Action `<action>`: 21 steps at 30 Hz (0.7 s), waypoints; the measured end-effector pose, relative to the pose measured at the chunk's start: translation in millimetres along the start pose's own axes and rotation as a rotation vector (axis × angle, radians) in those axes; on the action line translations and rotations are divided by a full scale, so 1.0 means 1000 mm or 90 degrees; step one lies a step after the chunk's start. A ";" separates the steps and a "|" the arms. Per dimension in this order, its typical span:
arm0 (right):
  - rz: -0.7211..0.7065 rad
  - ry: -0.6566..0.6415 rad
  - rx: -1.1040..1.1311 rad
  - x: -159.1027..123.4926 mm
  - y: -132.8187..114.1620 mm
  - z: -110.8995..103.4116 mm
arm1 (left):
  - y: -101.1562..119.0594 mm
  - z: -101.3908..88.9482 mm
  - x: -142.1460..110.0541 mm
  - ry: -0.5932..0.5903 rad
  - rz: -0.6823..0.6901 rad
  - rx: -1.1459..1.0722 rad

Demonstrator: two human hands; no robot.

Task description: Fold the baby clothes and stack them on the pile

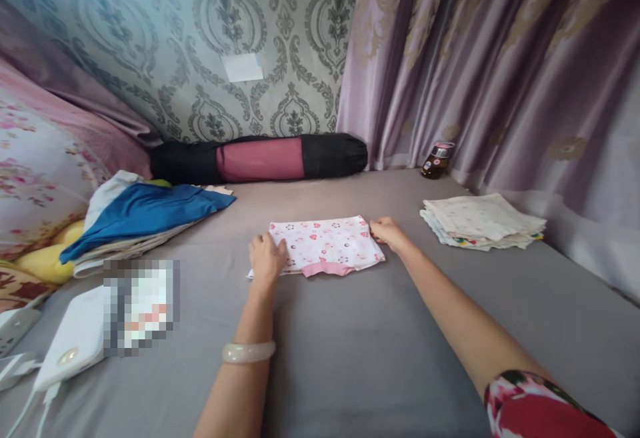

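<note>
A small white child's top (pixel 330 241) with pink and red prints lies folded in a flat oblong on the grey bed sheet. Its pink curved neckband (pixel 327 269) faces me. My left hand (pixel 267 255), below a pale bangle (pixel 249 353), rests on the left end of the top. The thumb stands apart from the bent fingers, whose tips are partly hidden. At the upper right edge, my right hand (pixel 387 233) is closed, pinching the cloth between thumb and fingers.
Folded cloths (pixel 483 219) are stacked at the right, with a dark brown bottle (pixel 437 160) behind. A blue garment (pixel 150 215) tops a clothes pile at the left. A black and pink roll (pixel 260 158) lies along the wall. A white device (pixel 75 338) with cables sits at the near left.
</note>
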State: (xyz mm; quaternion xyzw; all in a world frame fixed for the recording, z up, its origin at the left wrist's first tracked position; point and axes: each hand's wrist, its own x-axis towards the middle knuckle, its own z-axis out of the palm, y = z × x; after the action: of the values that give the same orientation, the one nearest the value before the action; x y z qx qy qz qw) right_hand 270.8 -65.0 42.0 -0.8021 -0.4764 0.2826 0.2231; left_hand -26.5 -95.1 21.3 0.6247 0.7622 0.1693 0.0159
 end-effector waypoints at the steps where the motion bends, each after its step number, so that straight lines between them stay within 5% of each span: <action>1: 0.015 -0.016 0.002 0.002 0.003 -0.004 | -0.004 -0.003 0.003 -0.013 -0.023 0.013; 9: 0.056 -0.087 0.026 -0.003 -0.009 -0.005 | -0.017 -0.032 0.025 -0.223 -0.117 -0.065; 14: 0.076 -0.168 0.077 -0.013 -0.020 -0.016 | -0.020 -0.037 0.034 -0.245 -0.180 -0.136; 21: 0.036 -0.216 0.139 -0.022 -0.016 -0.026 | -0.028 -0.036 0.048 -0.275 -0.144 -0.162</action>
State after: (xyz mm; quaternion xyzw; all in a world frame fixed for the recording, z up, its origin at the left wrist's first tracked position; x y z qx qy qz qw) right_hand 269.4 -79.4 77.0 -0.7272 -0.4507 0.4700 0.2173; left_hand -72.0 -62.3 56.0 0.5504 0.7785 0.1233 0.2753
